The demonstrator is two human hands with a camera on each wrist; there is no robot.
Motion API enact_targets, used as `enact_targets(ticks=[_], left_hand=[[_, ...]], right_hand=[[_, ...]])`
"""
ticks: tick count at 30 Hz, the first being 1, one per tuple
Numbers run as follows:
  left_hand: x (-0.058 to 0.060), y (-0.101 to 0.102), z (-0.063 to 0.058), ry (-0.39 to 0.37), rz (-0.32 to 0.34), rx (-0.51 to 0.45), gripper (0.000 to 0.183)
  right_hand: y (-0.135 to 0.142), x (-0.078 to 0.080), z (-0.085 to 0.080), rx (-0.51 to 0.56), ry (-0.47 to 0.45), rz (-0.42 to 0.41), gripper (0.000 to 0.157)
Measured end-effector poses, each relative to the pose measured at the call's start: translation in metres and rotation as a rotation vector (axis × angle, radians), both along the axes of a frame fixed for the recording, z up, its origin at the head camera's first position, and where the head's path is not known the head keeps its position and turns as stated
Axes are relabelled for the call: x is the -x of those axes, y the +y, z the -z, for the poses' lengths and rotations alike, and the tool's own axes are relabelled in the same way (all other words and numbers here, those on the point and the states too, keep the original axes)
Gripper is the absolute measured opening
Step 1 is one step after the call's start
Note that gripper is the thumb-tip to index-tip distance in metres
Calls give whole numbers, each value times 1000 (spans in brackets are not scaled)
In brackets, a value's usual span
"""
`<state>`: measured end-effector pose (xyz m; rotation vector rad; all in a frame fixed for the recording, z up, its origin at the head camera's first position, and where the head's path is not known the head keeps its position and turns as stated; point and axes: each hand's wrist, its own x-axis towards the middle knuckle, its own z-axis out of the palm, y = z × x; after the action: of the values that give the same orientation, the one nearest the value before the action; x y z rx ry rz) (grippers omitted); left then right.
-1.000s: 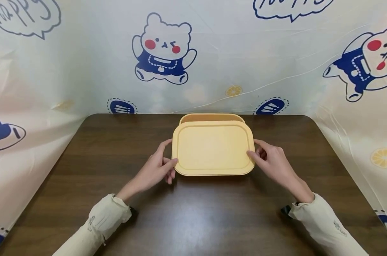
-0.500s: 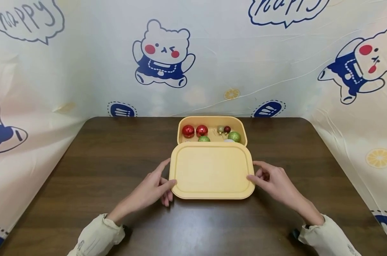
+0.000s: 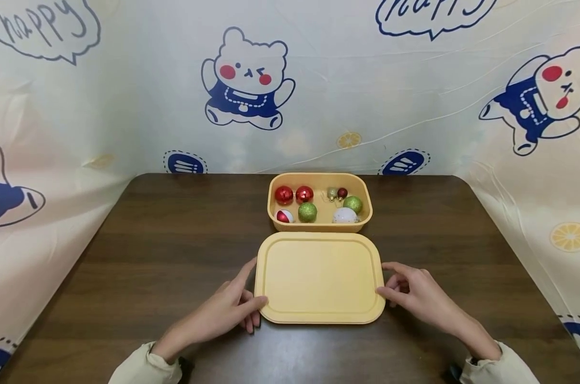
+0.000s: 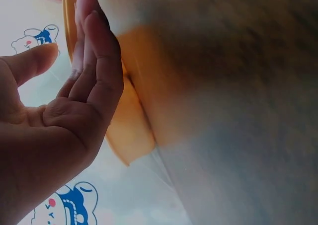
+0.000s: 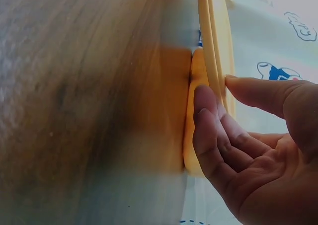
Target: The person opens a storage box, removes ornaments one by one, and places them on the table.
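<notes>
A flat yellow lid (image 3: 320, 280) with rounded corners is held a little above the table in front of the yellow box (image 3: 319, 228). At its left edge my left hand (image 3: 225, 312) grips it, thumb on the top side and fingers beneath. My right hand (image 3: 426, 298) pinches the opposite edge, and the right wrist view shows the lid (image 5: 218, 41) between thumb and fingers. Inside the box lie two red balls (image 3: 284, 195), two green balls (image 3: 307, 212), a white ball (image 3: 345, 215), a red-and-white ball (image 3: 284, 216) and two small baubles (image 3: 342, 193).
The dark wooden table (image 3: 175, 229) extends on both sides of the box and lid. Behind and beside it hangs a pale curtain (image 3: 319, 85) printed with cartoon bears and lettering. The box stands near the table's far edge.
Both hands have drawn the lid off the box and toward me. The balls, hidden a second ago, now show. The box has stayed in place.
</notes>
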<state>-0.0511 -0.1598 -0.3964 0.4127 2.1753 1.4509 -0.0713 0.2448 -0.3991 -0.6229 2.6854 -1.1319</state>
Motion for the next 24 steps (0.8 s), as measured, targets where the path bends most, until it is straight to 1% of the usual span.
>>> enact_targets(ticks=[4,9,13,17,24], left_hand=[[2,0,3,-1,24,22,87],[14,0,8,-22,69,29,82],[24,3,8,0,91,57,77],[32,7,8,18,95,101,73],[36,8,4,-15,74,109,69]], right_hand=[[1,5,3,-11,-34,-3,49],[-2,15,11,-35,-69,-24,49],[-5,20,16,-50,-69,-24,50],[-6,22,17,-72,-41,5,48],[-6,28,17,-81,-44,17,49]])
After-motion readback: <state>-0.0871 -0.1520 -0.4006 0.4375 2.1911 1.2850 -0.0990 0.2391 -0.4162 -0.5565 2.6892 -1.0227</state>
